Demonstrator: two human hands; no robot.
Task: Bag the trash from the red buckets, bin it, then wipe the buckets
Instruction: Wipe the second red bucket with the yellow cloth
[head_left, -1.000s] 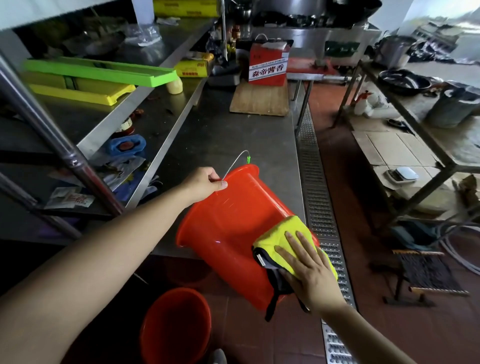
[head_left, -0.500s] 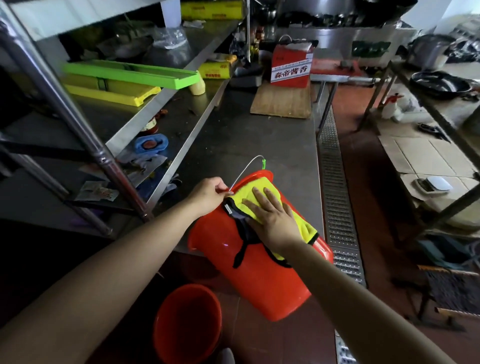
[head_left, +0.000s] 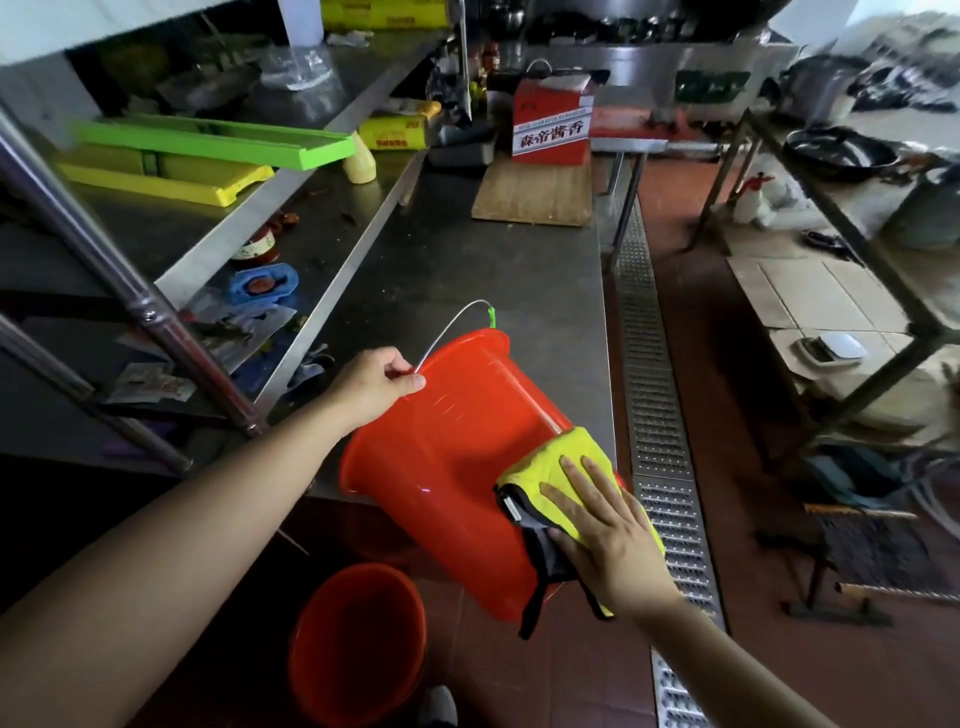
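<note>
Head view only: red bucket (head_left: 457, 467) sits centre frame, tipped on its side in the air over the near edge of the bench (head_left: 467, 280), long axis running from the rim at upper centre to the base at lower right. Left hand (head_left: 376, 387), centre-left, pinches the wire handle (head_left: 457, 327) right by the rim, fingers curled. Right hand (head_left: 605, 525), lower right, lies flat with fingers (head_left: 576, 486) spread and straight, pressing the yellow cloth (head_left: 561, 462) onto the outer wall near the base. So the unwiped wall lies up-frame from those fingertips, toward the rim and the left hand; I'd judge the next stroke runs along that axis, right hand doing the work. Second red bucket (head_left: 358, 649) stands on the floor at lower centre, mouth up, well apart from both hands.
</note>
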